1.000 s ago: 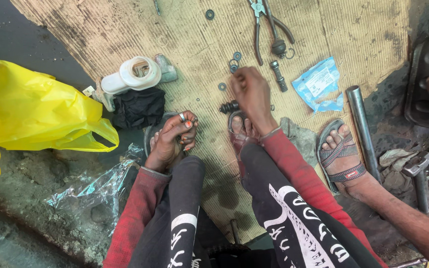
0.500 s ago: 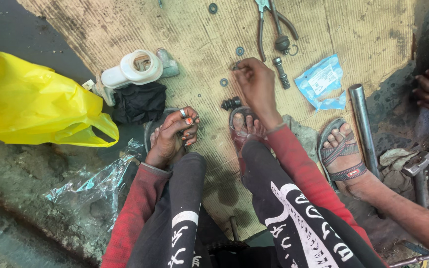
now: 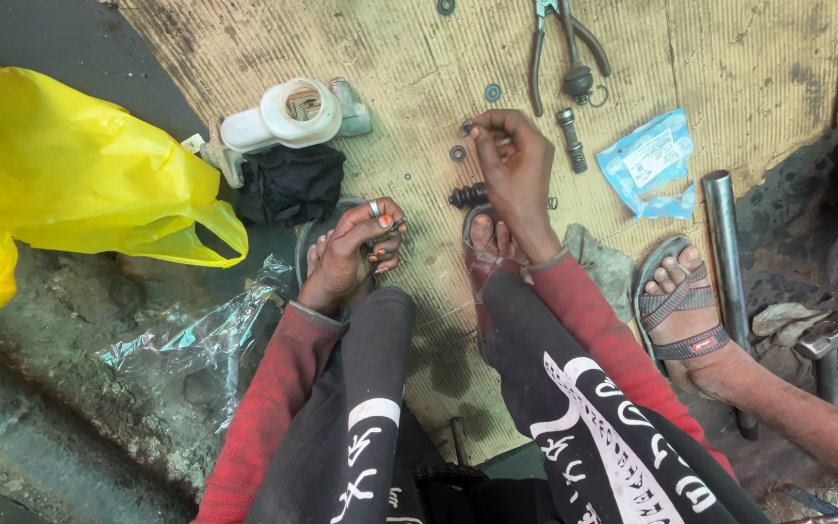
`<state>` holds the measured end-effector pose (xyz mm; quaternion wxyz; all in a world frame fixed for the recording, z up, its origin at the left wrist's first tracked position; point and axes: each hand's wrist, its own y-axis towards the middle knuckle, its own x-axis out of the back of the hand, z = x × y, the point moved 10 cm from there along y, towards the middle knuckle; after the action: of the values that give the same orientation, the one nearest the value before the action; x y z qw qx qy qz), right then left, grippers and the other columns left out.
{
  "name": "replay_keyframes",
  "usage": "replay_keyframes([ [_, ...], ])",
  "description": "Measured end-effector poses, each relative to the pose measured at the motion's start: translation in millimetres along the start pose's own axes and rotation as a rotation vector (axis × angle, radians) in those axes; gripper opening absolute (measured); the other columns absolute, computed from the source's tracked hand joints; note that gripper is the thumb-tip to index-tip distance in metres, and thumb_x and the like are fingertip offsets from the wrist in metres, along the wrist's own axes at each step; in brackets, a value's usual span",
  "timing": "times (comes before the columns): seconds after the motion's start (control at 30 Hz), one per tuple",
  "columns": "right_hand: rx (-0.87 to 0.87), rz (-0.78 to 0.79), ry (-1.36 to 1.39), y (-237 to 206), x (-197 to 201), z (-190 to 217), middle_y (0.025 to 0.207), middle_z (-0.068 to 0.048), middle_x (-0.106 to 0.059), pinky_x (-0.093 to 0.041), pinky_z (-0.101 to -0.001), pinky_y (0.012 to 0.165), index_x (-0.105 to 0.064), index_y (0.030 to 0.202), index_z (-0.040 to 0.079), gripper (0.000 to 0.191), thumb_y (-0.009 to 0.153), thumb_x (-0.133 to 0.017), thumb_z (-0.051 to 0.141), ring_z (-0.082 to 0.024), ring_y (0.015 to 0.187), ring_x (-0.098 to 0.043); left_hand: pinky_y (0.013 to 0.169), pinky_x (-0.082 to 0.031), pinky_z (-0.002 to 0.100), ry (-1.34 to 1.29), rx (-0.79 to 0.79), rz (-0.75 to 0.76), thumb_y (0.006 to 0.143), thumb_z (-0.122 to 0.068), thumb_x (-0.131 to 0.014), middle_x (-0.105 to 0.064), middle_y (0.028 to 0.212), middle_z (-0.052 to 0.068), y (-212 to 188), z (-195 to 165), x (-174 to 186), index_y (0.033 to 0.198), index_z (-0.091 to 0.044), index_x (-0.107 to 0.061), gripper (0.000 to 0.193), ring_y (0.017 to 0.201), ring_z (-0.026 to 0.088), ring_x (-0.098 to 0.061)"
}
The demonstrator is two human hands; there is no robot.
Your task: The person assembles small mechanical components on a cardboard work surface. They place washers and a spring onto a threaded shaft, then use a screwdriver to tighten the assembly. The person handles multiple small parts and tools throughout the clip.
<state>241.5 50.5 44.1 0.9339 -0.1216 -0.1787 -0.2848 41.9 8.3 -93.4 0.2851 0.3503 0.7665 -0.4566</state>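
I squat over a sheet of brown cardboard (image 3: 710,58). My right hand (image 3: 516,165) reaches forward, its fingertips pinched on a small dark ring (image 3: 467,126) among other rubber rings (image 3: 492,92) on the cardboard. A black ribbed rubber boot (image 3: 467,196) lies just below that hand. My left hand (image 3: 361,243) rests curled over my left foot, a ring on one finger, and seems to hold a small thin part. A short metal piston (image 3: 570,139) lies to the right of my right hand.
Pliers (image 3: 560,44) lie at the top. A white plastic reservoir (image 3: 288,112) and black cloth (image 3: 288,184) sit left of centre, a yellow bag (image 3: 60,184) far left. A blue packet (image 3: 647,160), a metal pipe (image 3: 725,252) and another person's sandalled foot (image 3: 681,301) are at right.
My right hand has crept a little further forward across the cardboard to the small rings. The left hand has stayed on my foot.
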Motion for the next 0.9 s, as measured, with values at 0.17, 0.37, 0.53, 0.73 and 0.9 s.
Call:
replay_keyframes([
  [0.17, 0.463, 0.051, -0.433, -13, -7, 34, 0.103, -0.011, -0.068, -0.054, -0.0319, 0.079, -0.071, 0.105, 0.003, 0.012, 0.094, -0.074, 0.003, -0.024, 0.095, -0.068, 0.055, -0.036, 0.024, 0.003, 0.001, -0.002, 0.100, -0.017, -0.055, -0.049, 0.085, 0.000, 0, 0, 0, 0.103, 0.000, -0.058, 0.018, 0.064, 0.006, -0.038],
  [0.37, 0.112, 0.043, -0.115, 4, 12, -3, 0.102, -0.007, -0.072, -0.052, -0.0255, 0.071, -0.073, 0.114, 0.001, 0.014, 0.100, -0.068, 0.002, -0.013, 0.085, -0.067, 0.057, -0.037, 0.024, 0.000, -0.009, -0.012, 0.100, -0.017, -0.055, -0.046, 0.082, -0.001, -2, -2, -3, 0.103, 0.000, -0.059, 0.017, 0.065, 0.006, -0.038],
  [0.53, 0.068, -0.024, -0.061, 23, 29, -5, 0.098, -0.007, -0.073, -0.052, -0.0260, 0.069, -0.075, 0.111, 0.000, 0.013, 0.102, -0.067, 0.003, -0.011, 0.081, -0.064, 0.056, -0.037, 0.024, -0.014, -0.006, -0.017, 0.099, -0.016, -0.055, -0.050, 0.086, 0.001, 1, -2, -4, 0.103, 0.000, -0.058, 0.017, 0.064, 0.006, -0.038],
  [0.73, 0.210, 0.070, -0.269, 28, 11, 19, 0.094, -0.009, -0.072, -0.053, -0.0313, 0.069, -0.074, 0.103, 0.000, 0.007, 0.097, -0.074, 0.004, -0.016, 0.076, -0.066, 0.054, -0.037, 0.025, -0.029, -0.011, 0.006, 0.100, -0.016, -0.055, -0.053, 0.092, 0.003, 4, -1, -4, 0.105, 0.001, -0.059, 0.018, 0.065, 0.006, -0.039],
  [0.9, 0.189, 0.186, -0.370, 7, -10, 15, 0.091, -0.012, -0.066, -0.053, -0.0362, 0.066, -0.069, 0.101, 0.000, 0.026, 0.083, -0.083, 0.012, -0.024, 0.074, -0.066, 0.054, -0.038, 0.025, -0.048, -0.004, -0.001, 0.100, -0.016, -0.055, -0.055, 0.095, 0.005, 5, 2, 1, 0.107, 0.000, -0.058, 0.018, 0.064, 0.006, -0.039],
])
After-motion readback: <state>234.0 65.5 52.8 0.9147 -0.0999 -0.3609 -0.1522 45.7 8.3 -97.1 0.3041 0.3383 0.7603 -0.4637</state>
